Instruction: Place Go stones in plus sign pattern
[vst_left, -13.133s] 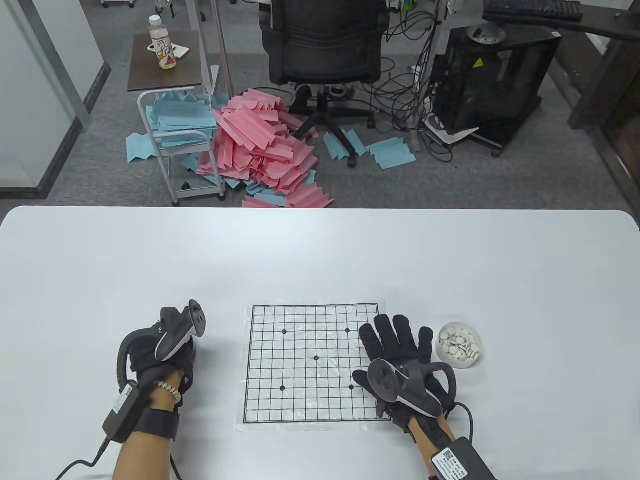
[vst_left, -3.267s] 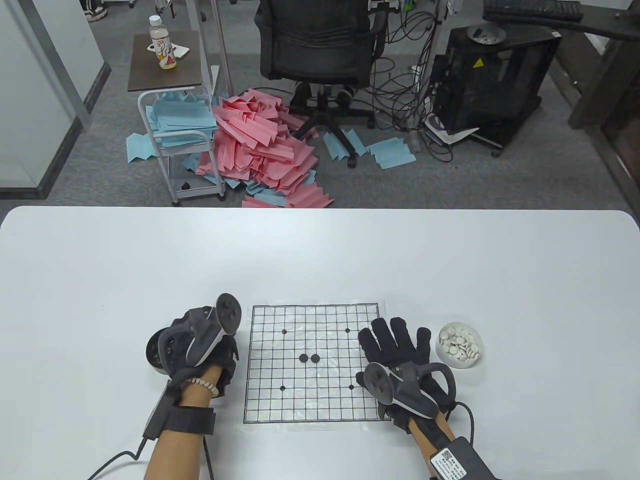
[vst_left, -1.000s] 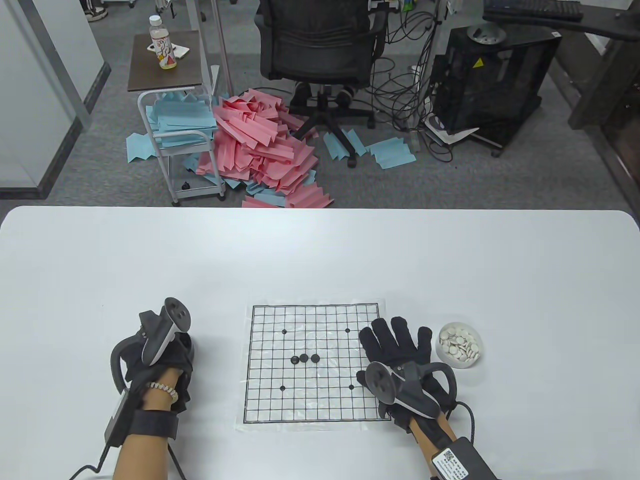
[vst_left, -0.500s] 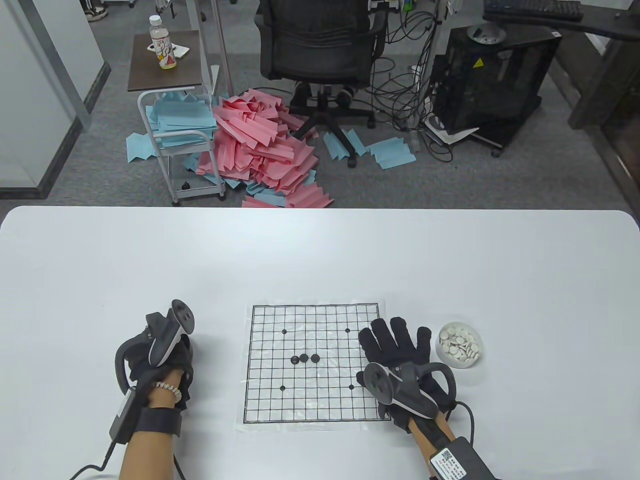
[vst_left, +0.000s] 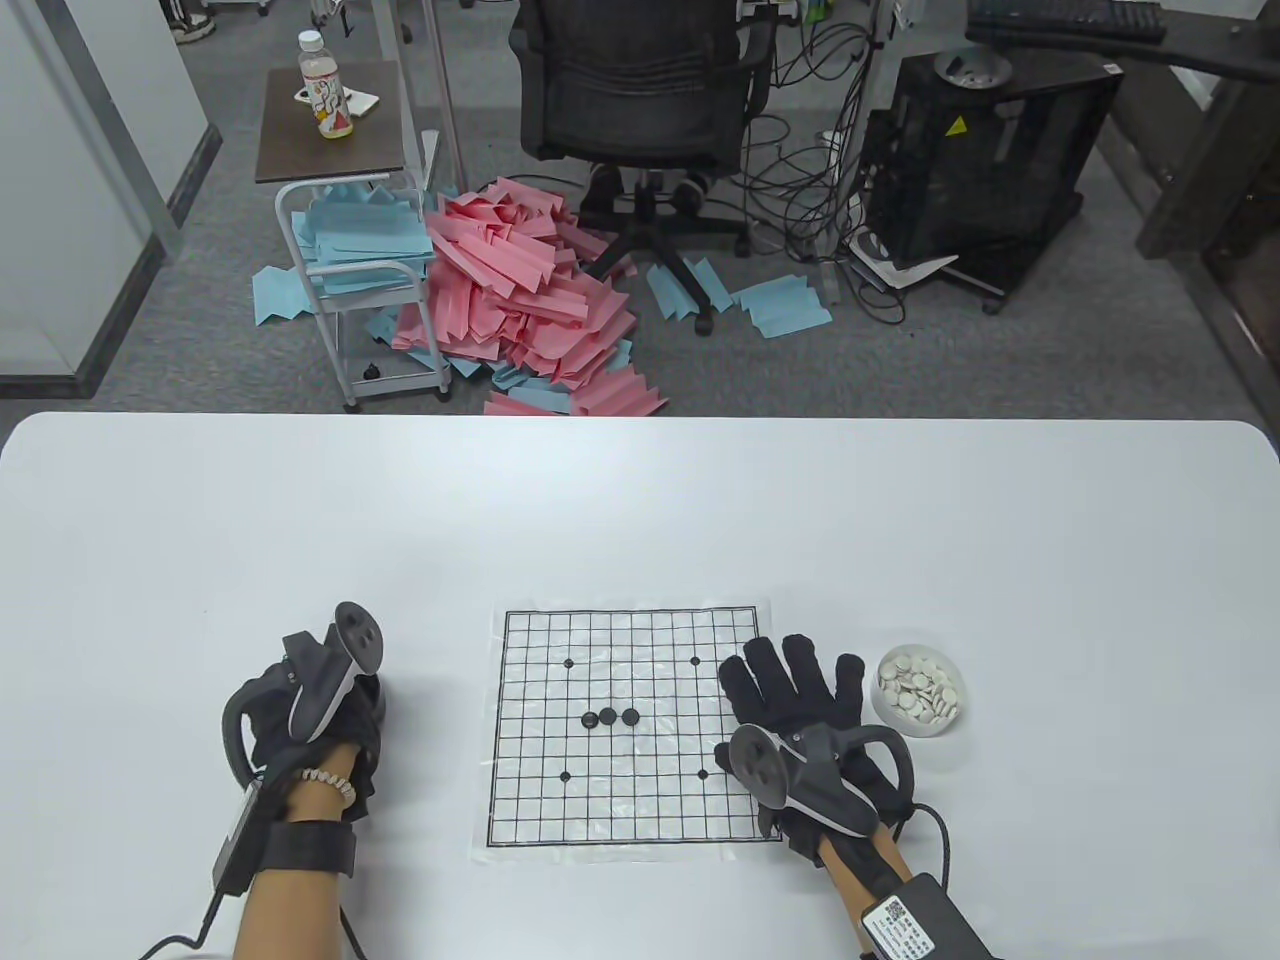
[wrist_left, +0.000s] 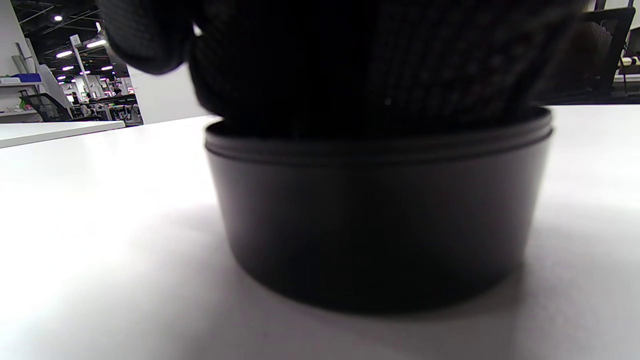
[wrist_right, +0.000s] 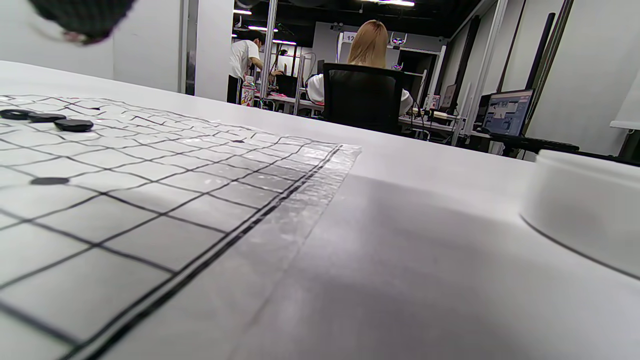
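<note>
The paper Go board (vst_left: 630, 800) lies at the table's front middle. Three black stones (vst_left: 608, 717) sit in a short horizontal row at its centre; they also show in the right wrist view (wrist_right: 44, 120). My left hand (vst_left: 362, 695) is left of the board, over a black bowl (wrist_left: 380, 215), with fingers (wrist_left: 350, 65) reaching into it; what they touch is hidden. My right hand (vst_left: 790, 680) lies flat and spread on the board's right edge, holding nothing.
A white bowl (vst_left: 945, 722) of white stones stands just right of my right hand; its wall shows in the right wrist view (wrist_right: 585, 210). The far half of the white table (vst_left: 640, 500) is bare. Chair, papers and cables lie on the floor beyond.
Since 3.3 s ago a third black stone has joined the row on its left end, and my left hand has gone back left to the black bowl. The right hand has not moved.
</note>
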